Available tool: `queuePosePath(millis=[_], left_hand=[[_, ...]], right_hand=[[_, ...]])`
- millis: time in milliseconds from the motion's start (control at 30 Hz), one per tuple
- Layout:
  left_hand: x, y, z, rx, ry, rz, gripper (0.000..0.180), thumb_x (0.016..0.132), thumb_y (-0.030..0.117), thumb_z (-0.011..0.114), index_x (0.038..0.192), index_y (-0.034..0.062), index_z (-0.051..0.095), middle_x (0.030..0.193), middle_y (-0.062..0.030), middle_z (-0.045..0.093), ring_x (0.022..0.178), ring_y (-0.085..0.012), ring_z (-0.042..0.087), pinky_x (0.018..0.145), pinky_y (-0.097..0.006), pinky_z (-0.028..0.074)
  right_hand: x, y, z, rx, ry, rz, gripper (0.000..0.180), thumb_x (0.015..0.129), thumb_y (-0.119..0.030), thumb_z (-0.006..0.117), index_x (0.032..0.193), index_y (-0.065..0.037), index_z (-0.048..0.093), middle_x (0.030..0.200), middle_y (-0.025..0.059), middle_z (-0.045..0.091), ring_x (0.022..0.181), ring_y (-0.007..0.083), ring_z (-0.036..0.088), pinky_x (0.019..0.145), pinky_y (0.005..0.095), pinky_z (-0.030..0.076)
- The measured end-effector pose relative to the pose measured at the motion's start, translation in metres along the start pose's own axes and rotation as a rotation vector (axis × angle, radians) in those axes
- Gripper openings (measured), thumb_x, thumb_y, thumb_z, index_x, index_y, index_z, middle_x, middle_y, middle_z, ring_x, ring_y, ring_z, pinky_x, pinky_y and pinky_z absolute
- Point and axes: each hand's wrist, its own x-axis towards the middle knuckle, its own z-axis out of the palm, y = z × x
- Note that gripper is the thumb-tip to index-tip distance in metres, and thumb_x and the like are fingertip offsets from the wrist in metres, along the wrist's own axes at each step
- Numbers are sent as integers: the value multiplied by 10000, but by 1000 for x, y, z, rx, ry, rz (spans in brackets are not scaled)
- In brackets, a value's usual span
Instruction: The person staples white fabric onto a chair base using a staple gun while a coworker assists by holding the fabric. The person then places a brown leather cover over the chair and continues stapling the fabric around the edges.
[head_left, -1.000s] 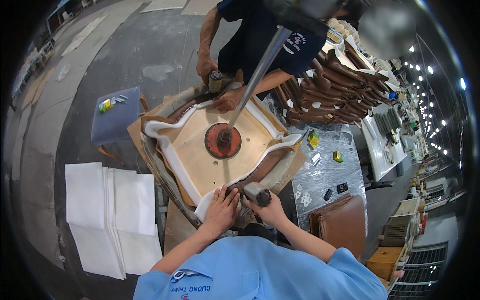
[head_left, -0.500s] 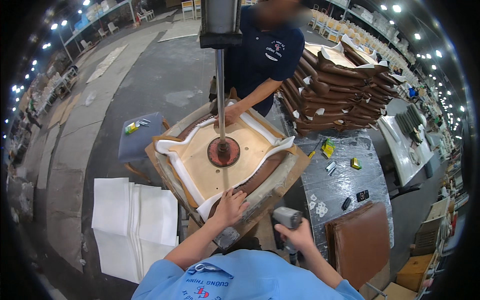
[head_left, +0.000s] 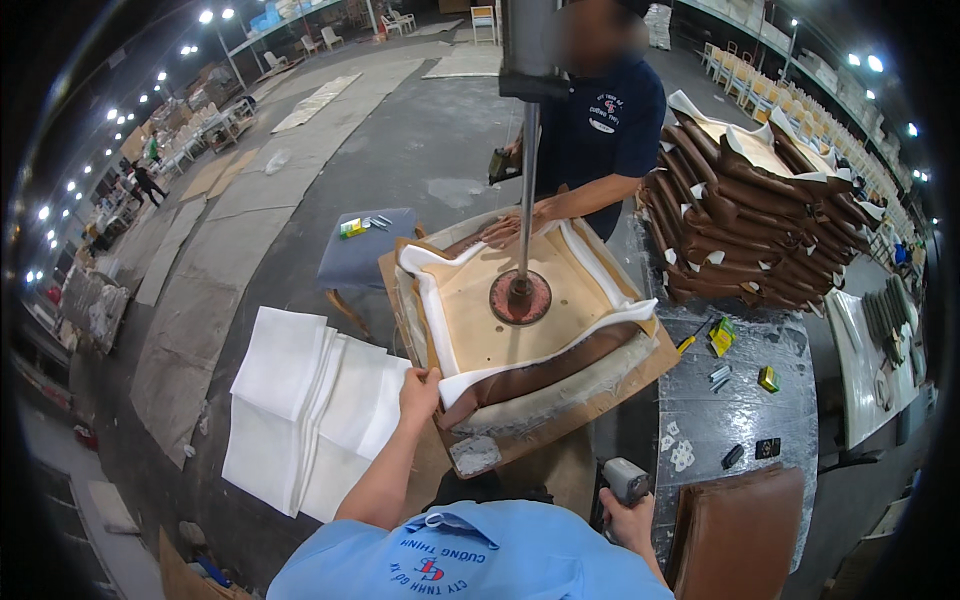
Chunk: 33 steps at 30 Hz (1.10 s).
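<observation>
Seemingly at the fastening step, the left hand (head_left: 418,396) touches the seat panel (head_left: 470,310) ahead-right of it, its grip unclear; the right hand (head_left: 632,518) grasps a grey staple gun (head_left: 625,480). Stapling calls for taut brown upholstery (head_left: 548,364).

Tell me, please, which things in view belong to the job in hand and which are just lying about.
Apparently part of the job:
wooden panel under the red disc;
white padding and brown cover along its edges;
grey tool in the right hand.

Lying about, apparently unused now:
white sheets;
brown sheets;
black objects and white scraps on the table.
</observation>
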Motion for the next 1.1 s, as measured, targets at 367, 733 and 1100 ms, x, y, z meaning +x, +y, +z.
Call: queuePosePath(millis=[367, 733, 1100], left_hand=[[14, -6, 0, 232, -402, 148, 490, 977, 467, 703, 937, -11, 804, 916, -264, 796, 941, -440, 791, 868, -537, 606], [-13, 13, 7, 232, -814, 225, 450, 1024, 471, 743, 1082, 28, 804, 975, -178, 818, 910, -345, 796, 858, -451, 609], [-3, 25, 4, 105, -1056, 992, 267, 1023, 237, 763, 1213, 49, 763, 1150, -188, 767, 1064, -408, 725, 947, -494, 583]], right_hand=[[23, -25, 78, 5, -51, -52, 430, 896, -111, 955, 1224, -7, 697, 894, 47, 737, 643, 100, 647, 570, 301, 528], [16, -37, 126, 22, -89, -116, 496, 902, -144, 965, 1280, 26, 692, 1115, 93, 762, 980, 164, 720, 878, 325, 588], [26, -45, 167, -20, 19, -202, 525, 881, -113, 959, 1324, 3, 702, 1177, 73, 763, 1077, 162, 704, 983, 339, 557]])
